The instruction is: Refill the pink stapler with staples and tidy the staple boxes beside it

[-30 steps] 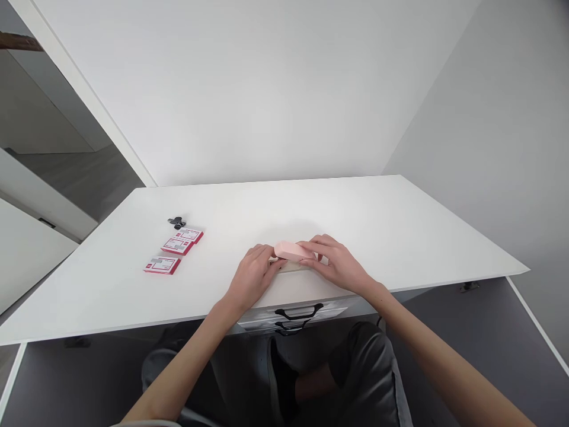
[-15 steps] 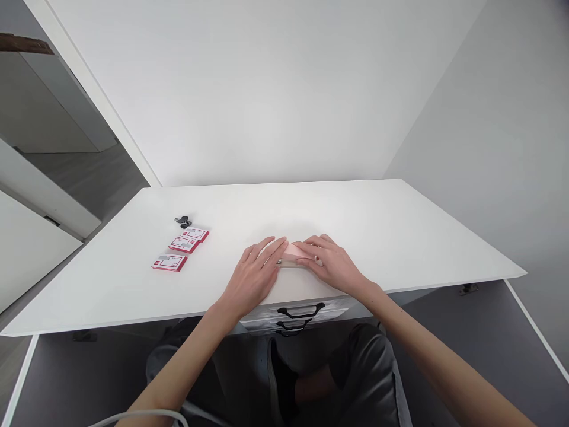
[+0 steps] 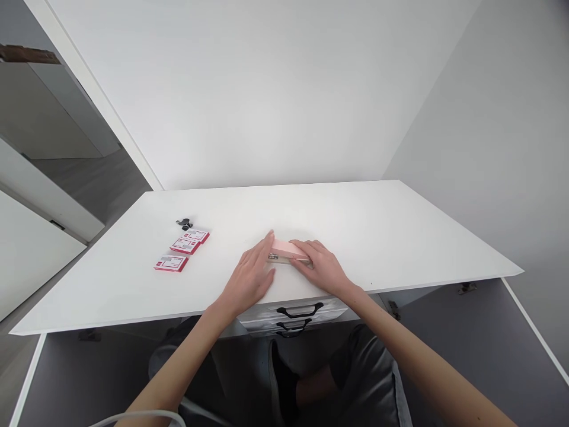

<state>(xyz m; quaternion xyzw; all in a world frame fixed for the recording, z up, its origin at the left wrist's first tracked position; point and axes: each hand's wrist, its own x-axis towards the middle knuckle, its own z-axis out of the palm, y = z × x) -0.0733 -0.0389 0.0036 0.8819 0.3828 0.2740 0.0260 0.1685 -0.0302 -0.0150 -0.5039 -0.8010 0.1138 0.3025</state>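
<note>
A pink stapler point(image 3: 287, 249) lies on the white desk between my hands, its metal front end to the left. My right hand point(image 3: 320, 265) is closed round the stapler's right part, fingers over the top and thumb along the near side. At the left end is my left hand point(image 3: 249, 277), its fingers stretched out and its thumb held apart. Its fingertips touch or nearly touch the stapler's metal end. To the left lie three red-and-white small boxes point(image 3: 170, 263), two of them touching. Just behind them is a small black object point(image 3: 185, 224), possibly a staple remover.
The white desk point(image 3: 355, 225) backs onto a plain wall. Drawers with black handles point(image 3: 300, 309) are below its front edge, above my legs. A white cable point(image 3: 146, 413) crosses my left forearm. An open doorway is at the far left.
My left hand has moved left and its thumb has come away from the stapler, showing the metal end. My right hand and the stapler have shifted slightly left.
</note>
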